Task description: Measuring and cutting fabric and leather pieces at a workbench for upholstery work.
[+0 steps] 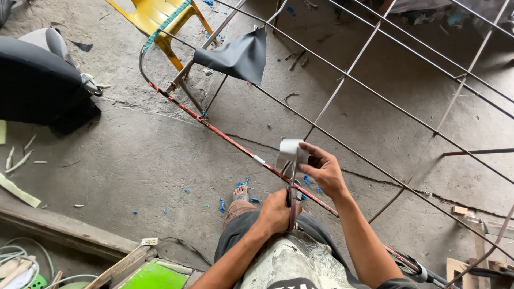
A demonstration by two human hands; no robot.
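The right hand [324,170] pinches a roll of pale grey tape [292,152] between thumb and fingers, holding it just above the red-painted bar [230,140] of a metal wire frame [375,96]. A strip of the tape runs down from the roll to the left hand [276,211], which is closed around the bar and the strip just below and to the left of the right hand. The bar passes under both hands, slanting away to the upper left. Beyond it, a piece of dark grey sheet [238,56] hangs on the frame, well apart from the hands. A yellow plastic chair [152,16] stands farther off. No container shows clearly.
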